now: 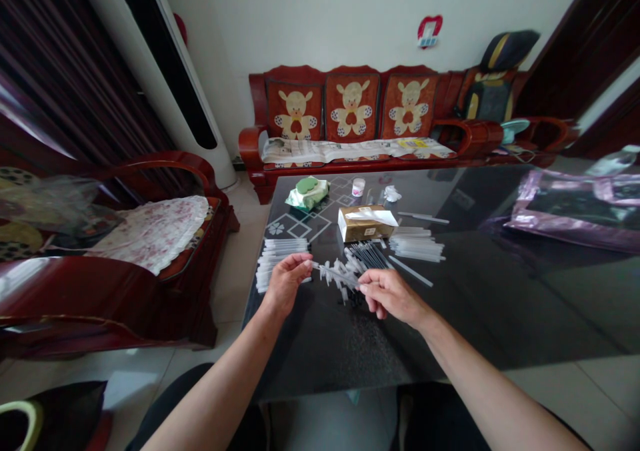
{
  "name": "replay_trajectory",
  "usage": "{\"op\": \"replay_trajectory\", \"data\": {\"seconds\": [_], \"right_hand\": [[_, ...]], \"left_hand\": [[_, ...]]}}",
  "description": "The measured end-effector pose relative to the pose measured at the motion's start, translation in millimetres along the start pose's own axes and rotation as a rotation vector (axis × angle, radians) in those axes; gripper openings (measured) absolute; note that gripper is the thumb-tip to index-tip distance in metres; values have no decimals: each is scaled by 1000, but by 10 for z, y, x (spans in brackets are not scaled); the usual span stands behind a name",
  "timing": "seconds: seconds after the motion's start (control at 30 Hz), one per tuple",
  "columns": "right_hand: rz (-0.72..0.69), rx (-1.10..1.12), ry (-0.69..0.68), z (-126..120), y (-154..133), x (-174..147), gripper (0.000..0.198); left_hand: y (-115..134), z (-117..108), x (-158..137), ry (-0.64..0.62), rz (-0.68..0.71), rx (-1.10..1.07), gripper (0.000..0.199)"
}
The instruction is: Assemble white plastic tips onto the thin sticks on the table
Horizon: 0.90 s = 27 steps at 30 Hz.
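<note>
A translucent white pen tube [336, 274] stretches between my two hands above the table. The fingertips of my left hand [289, 279] pinch its left end, and my right hand [391, 295] is closed on the other end. Beneath lie small clear-white plastic pieces [345, 294] in a loose pile, with tiny black parts beside them. Thin dark rods that look like pen refills [371, 254] fan out behind my right hand. By my left hand is a stack of white tubes [270, 258]. More translucent tubes [416, 244] lie to the right, with one single tube [411, 271] apart from them.
A tissue box [367, 224] stands behind the parts on the dark glossy table [480, 304]. Farther back are a green wipes pack [307, 193], a small white cup [358, 186] and crumpled tissue [392, 193]. A pink-edged plastic bag [575, 204] occupies the right side. Wooden seats stand beyond and left.
</note>
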State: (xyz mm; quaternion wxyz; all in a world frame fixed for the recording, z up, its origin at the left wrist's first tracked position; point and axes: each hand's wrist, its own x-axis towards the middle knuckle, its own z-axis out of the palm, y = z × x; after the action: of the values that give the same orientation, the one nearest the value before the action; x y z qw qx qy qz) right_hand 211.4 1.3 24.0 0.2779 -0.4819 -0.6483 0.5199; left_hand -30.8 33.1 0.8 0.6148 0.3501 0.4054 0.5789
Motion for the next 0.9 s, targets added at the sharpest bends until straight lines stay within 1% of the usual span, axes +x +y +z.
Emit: {"op": "replay_trajectory", "data": {"seconds": [0.33, 0.47, 0.57, 0.63, 0.7, 0.83, 0.9], "right_hand": [[10, -26, 1, 21, -6, -8, 24], [-9, -61, 11, 64, -53, -16, 26], [-114, -175, 41, 132, -108, -17, 27], [-214, -279, 98, 197, -142, -19, 27], [-275, -388, 161, 271, -165, -27, 26], [-293, -603, 254, 412, -159, -43, 25], [-302, -664, 285, 464, -132, -42, 27]], "left_hand": [[-63, 31, -22, -30, -9, 53, 23], [-62, 90, -63, -47, -41, -24, 25], [-52, 141, -98, -51, -115, -137, 27], [-48, 171, -120, -52, -157, -194, 25], [-51, 191, -137, -58, -181, -215, 25], [-80, 205, -149, -53, -192, -192, 27], [-100, 207, -151, -33, -197, -202, 27]]}}
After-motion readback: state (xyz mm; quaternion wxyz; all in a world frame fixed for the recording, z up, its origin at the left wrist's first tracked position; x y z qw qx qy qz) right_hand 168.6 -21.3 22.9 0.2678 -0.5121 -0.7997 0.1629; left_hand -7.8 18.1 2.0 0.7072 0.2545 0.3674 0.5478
